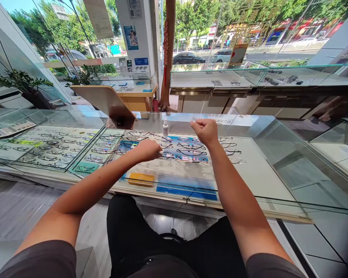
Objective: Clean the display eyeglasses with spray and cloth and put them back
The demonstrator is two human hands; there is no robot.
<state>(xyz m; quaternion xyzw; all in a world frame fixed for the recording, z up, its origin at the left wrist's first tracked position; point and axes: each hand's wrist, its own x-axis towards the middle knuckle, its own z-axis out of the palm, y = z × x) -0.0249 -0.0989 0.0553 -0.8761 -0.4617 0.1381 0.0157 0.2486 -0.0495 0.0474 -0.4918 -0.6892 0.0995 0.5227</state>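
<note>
My left hand (pixel 150 150) reaches over the glass counter with its fingers curled together. At its fingertips is a small pale bit that I cannot make out, close to the rows of eyeglasses (pixel 191 146). Farther right, my right hand (pixel 205 132) is closed like a fist above the right end of those rows, and its palm side is hidden. A small white spray bottle (pixel 165 127) stands upright between the two hands, toward the far side. Blue sheets (pixel 174 185) and a yellow case (pixel 141 179) lie nearer to me, seen through the glass.
The glass display counter (pixel 278 154) stretches across in front of my knees. A wooden-framed mirror or board (pixel 104 101) leans on it at left. More eyeglasses (pixel 55 148) fill the left section. Behind stand another showcase (pixel 214 79) and a wooden post (pixel 168 50).
</note>
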